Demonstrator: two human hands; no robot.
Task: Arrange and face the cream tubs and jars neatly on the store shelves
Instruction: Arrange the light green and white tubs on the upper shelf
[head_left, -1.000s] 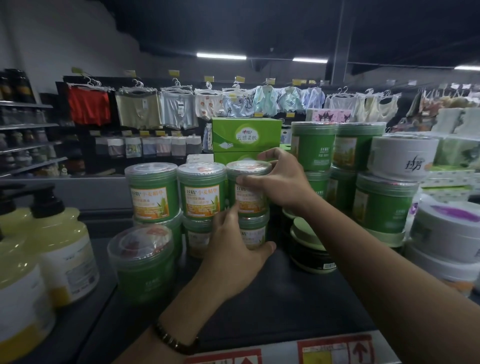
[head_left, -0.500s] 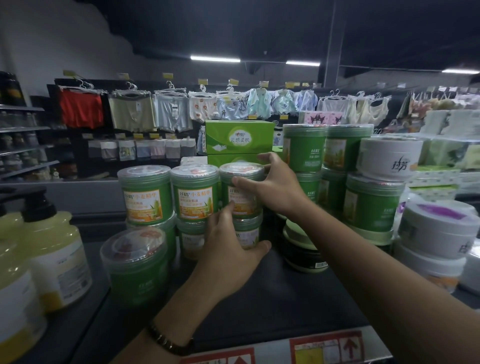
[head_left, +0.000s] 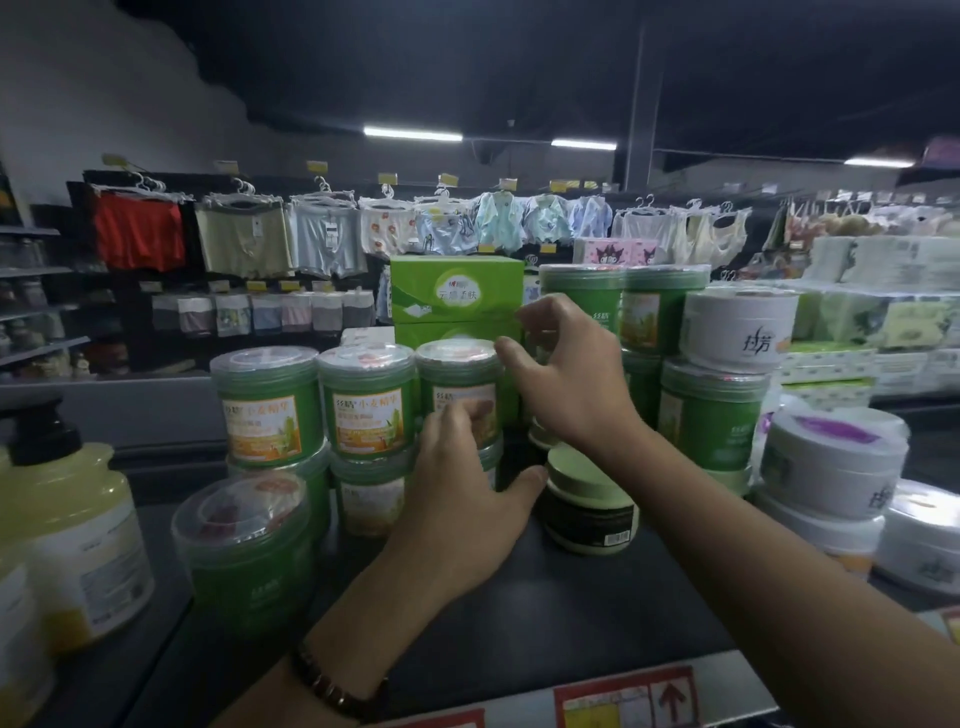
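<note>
Step in hand: facing the top green plastic cream tub (head_left: 460, 387), clear-lidded with an orange label, on the third stack of the row at 12 o'clock on the dark shelf (head_left: 519, 597). Left hand (head_left: 467, 504) reaches up from 6 o'clock, back to camera, thumb splayed toward 3 o'clock, fingers against the label; clamped or only steadying, cannot tell. Right hand (head_left: 571, 384) arches in from 4 o'clock, grip apart, fingers loosely curled by the lid rim, holding nothing. Next move probably calls for a small twist to square the label with its neighbours, then attention to the squat black jar (head_left: 587, 499) at 3 o'clock.
</note>
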